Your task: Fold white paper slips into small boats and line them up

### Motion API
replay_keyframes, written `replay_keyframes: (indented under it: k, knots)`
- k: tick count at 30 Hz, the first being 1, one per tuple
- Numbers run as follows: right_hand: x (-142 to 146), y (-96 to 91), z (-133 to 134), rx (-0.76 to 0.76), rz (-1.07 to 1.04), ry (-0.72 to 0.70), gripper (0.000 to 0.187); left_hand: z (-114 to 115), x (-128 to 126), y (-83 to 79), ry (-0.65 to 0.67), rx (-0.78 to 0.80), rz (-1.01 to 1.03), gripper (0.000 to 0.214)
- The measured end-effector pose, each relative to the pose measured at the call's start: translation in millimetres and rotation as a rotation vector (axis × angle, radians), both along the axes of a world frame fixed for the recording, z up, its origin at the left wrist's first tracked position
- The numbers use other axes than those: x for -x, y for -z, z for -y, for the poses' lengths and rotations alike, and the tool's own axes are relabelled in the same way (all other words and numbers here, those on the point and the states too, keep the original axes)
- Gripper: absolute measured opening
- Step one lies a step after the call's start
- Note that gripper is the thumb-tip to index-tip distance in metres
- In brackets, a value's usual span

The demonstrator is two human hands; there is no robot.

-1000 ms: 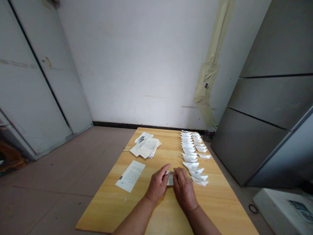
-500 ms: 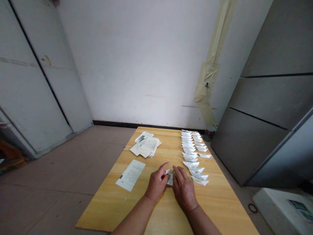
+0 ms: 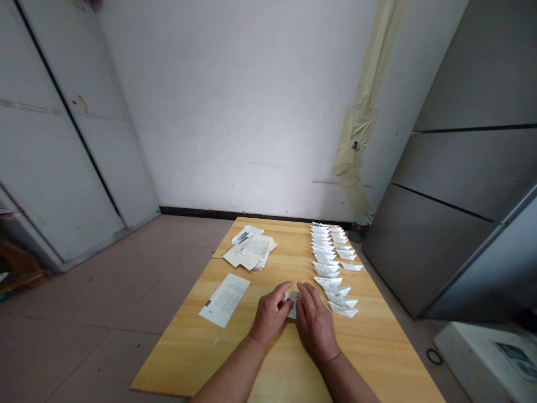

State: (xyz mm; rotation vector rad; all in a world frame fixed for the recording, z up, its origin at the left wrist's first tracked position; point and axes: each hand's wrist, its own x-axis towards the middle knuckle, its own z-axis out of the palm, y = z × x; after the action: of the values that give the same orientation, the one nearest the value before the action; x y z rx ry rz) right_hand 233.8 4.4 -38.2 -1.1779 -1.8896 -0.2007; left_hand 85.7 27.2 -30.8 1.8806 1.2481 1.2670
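Observation:
A small folded piece of printed paper lies on the wooden table between my two hands. My left hand has its thumb pressed on the paper's left part, with the index finger curved along the far side. Over the right edge of the paper rests my right hand, its fingers held together and covering that side. Both hands are closed about the paper, and its outer edges are partly hidden under the fingers.
Folded paper boats stand in two rows along the right of the table. A loose pile of printed sheets lies at the far left, and a single printed sheet is nearer. A white box sits on the floor at right.
The fingers have shifted slightly on the folded paper, with the left index fingertip a little lower. Everything else on the table stays where it was.

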Motion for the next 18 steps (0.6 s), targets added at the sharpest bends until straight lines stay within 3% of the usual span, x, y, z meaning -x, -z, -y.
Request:
replay_keyframes:
  k: [9, 18]
  knots:
    - [0.0, -8.2, 4.3, 0.014, 0.001, -0.020, 0.021, 2.0, 0.5, -3.1, 0.059, 0.012, 0.055, 0.043]
    - [-3.3, -8.4, 2.9, 0.002, -0.104, -0.085, 0.020, 1.3, 5.1, -4.5, 0.101, -0.044, 0.075, 0.040]
